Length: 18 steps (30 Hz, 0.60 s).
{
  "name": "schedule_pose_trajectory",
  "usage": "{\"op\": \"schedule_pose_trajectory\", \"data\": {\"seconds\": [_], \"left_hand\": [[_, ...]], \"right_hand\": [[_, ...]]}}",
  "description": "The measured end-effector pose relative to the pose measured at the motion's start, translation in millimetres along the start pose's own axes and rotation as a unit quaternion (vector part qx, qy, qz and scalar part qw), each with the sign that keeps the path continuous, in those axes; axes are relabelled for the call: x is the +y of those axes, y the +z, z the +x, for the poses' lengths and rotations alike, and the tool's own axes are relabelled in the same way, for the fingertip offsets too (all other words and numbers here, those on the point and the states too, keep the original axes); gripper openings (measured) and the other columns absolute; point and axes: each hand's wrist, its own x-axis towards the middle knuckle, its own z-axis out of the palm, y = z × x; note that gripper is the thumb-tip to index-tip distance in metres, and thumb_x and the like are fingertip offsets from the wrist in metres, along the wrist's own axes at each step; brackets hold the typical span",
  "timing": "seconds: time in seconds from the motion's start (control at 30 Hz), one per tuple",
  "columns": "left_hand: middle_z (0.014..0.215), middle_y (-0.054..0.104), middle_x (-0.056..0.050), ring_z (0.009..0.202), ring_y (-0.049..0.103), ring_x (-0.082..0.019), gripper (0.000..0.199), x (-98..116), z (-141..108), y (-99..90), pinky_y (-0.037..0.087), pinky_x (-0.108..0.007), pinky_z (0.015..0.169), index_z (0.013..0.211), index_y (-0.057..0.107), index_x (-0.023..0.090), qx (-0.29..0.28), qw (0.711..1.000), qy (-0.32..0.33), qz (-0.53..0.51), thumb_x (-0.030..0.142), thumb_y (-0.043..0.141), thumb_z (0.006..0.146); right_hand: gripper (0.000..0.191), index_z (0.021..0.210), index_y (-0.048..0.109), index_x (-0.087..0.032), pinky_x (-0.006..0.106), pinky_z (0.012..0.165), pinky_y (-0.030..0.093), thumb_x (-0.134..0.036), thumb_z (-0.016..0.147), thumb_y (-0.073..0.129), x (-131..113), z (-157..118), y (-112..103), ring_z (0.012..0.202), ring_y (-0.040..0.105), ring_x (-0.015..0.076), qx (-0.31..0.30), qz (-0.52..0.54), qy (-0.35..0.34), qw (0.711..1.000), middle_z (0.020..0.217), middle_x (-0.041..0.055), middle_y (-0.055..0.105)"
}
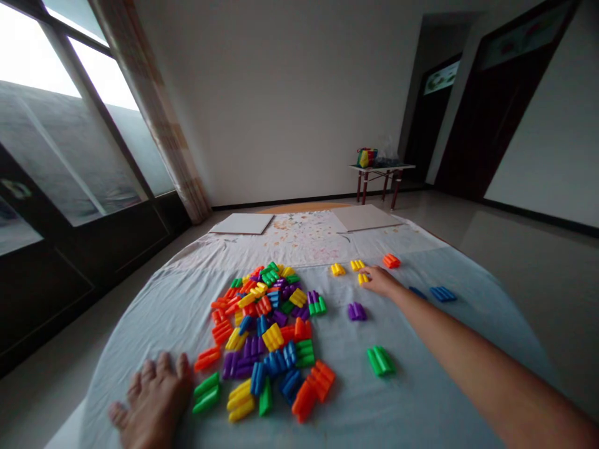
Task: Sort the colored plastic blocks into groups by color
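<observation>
My left hand (156,396) lies on the pale blue tablecloth (140,312), fingers spread and nothing in them. Close by is a green ridged plastic block (206,393), at the edge of a mixed pile of orange, yellow, green, blue and purple ones. My right hand (381,280) reaches forward, its fingertips closed on a yellow ridged block (363,279) at the cloth. Two more yellow blocks, one left (337,269) and one just behind (357,265), lie beside it. Apart from the pile are a purple block (357,312), a green block (380,361) and an orange block (391,260).
Right of my forearm lies a blue block (442,294), with another partly hidden by the arm. Two flat boards, a white one (242,224) and a beige one (365,217), rest at the table's far end. Beyond, a small table (381,167) holds a colourful bag (366,157).
</observation>
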Motion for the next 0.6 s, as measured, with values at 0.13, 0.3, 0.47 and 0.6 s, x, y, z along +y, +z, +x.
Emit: {"op": "schedule_pose_trajectory", "data": {"seconds": [0.13, 0.3, 0.47, 0.6], "left_hand": [[0.149, 0.025, -0.012, 0.137, 0.017, -0.028, 0.072, 15.5, -12.9, -21.7, 0.008, -0.056, 0.108, 0.136, 0.038, 0.014, -0.027, 0.999, -0.039, -0.023, 0.055, 0.014, 0.080], [0.149, 0.026, -0.013, 0.137, 0.017, -0.028, 0.073, 19.0, -16.5, -28.4, 0.008, -0.056, 0.108, 0.135, 0.039, 0.013, -0.028, 0.998, -0.041, -0.046, 0.054, 0.015, 0.080], [0.149, 0.025, -0.013, 0.137, 0.016, -0.028, 0.074, 15.0, -15.0, -23.6, 0.006, -0.056, 0.107, 0.136, 0.037, 0.012, -0.026, 0.998, -0.039, -0.046, 0.056, 0.012, 0.081], [0.150, 0.022, -0.012, 0.138, 0.013, -0.028, 0.075, 15.1, -15.3, -23.0, 0.006, -0.056, 0.107, 0.137, 0.036, 0.014, -0.035, 0.998, -0.038, -0.047, 0.057, 0.009, 0.081]], "right_hand": [[0.041, 0.112, 0.061, -0.016, 0.029, 0.090, 0.042, -0.016, 0.071, 0.061, -33.1, -7.8, -8.6, 0.103, 0.056, 0.0208, 0.023, 0.012, -0.046, 0.999, 0.114, 0.0111, 0.059], [0.038, 0.108, 0.062, -0.016, 0.030, 0.086, 0.045, -0.019, 0.069, 0.063, -98.1, -31.9, 8.3, 0.093, 0.059, 0.0197, -0.057, 0.074, -0.198, 0.976, 0.105, 0.0088, 0.063], [0.043, 0.107, 0.063, -0.015, 0.034, 0.094, 0.040, -0.009, 0.065, 0.062, -131.5, -49.9, 31.7, 0.107, 0.054, 0.0233, -0.082, 0.026, -0.245, 0.966, 0.108, 0.0104, 0.062], [0.034, 0.100, 0.066, -0.015, 0.033, 0.092, 0.042, -0.010, 0.067, 0.058, -135.5, -64.4, 29.8, 0.101, 0.057, 0.0221, -0.080, 0.037, -0.253, 0.964, 0.102, 0.0099, 0.065]]}}
